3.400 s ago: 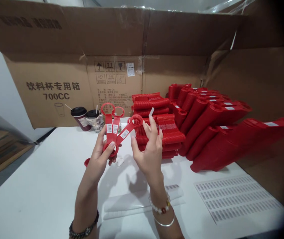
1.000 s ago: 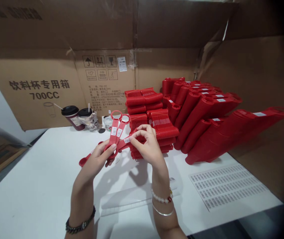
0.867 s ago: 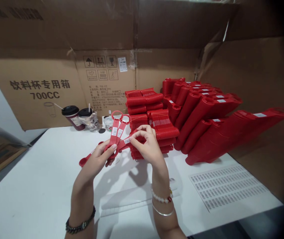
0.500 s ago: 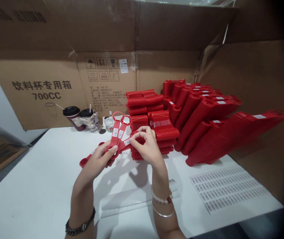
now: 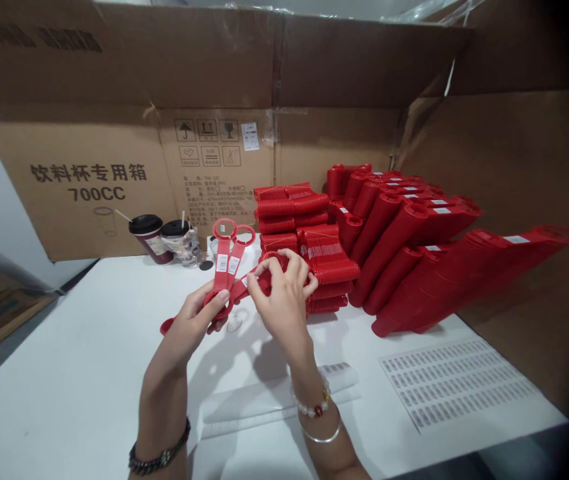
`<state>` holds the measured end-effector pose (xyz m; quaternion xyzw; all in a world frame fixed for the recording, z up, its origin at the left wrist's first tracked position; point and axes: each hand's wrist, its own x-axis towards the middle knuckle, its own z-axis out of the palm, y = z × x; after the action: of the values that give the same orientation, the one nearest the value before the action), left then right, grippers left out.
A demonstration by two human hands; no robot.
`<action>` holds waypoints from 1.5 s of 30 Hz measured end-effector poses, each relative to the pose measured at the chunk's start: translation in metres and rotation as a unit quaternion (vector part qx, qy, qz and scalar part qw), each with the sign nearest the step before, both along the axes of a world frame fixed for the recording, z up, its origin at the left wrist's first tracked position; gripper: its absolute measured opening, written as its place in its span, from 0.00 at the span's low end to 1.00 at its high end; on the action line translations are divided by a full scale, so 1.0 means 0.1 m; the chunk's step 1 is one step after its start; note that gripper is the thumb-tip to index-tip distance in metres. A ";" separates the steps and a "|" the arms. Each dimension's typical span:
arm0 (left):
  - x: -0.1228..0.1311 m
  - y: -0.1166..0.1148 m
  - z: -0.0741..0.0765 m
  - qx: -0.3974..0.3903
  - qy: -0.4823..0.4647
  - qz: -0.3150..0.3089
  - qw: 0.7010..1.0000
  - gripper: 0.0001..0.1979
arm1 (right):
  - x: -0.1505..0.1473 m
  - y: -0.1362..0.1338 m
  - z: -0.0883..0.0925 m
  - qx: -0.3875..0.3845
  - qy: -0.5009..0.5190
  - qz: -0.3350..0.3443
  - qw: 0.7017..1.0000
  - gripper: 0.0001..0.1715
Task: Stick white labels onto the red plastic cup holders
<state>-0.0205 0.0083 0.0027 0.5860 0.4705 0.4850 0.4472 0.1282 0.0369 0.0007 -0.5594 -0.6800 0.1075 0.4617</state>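
Observation:
My left hand [image 5: 192, 322] is closed round the ends of several red plastic ring-ended handles [image 5: 224, 257], fanned out above the white table [image 5: 64, 373]. Two of them stand upright with small white labels on their shafts. My right hand [image 5: 279, 297] pinches the ring end of the lowest handle [image 5: 257, 280], thumb and fingers pressed on it near its label. One more red piece [image 5: 167, 325] pokes out to the left below my left hand.
Stacks of red handles [image 5: 314, 250] and long nested rows [image 5: 429, 260] fill the table's back right. A sheet of barcode labels [image 5: 459, 383] lies at the front right, a clear strip [image 5: 274, 400] under my wrists. Two lidded cups [image 5: 162, 237] stand by the cardboard walls [image 5: 99, 180].
My right hand came down from the air onto the lowest handle and now pinches its ring end. My left hand keeps the fan and has drifted slightly left.

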 end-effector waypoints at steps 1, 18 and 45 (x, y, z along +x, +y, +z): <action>-0.01 -0.01 0.01 0.006 -0.006 0.006 1.000 0.15 | -0.03 -0.01 0.00 0.015 -0.002 -0.002 1.000 0.08; 1.06 -0.87 -1.21 -0.032 -0.373 0.224 0.900 0.16 | 1.66 -0.33 -1.31 -0.129 -0.284 0.207 0.927 0.05; 1.58 -0.86 -1.91 -0.149 -0.346 0.213 0.902 0.18 | 1.76 -0.15 -1.67 -0.227 -0.093 0.283 0.927 0.21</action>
<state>0.1379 -0.0776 -0.1887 0.1939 0.4665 0.6649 0.5502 0.3045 0.0215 -0.1666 -0.4414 -0.8072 0.3326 0.2073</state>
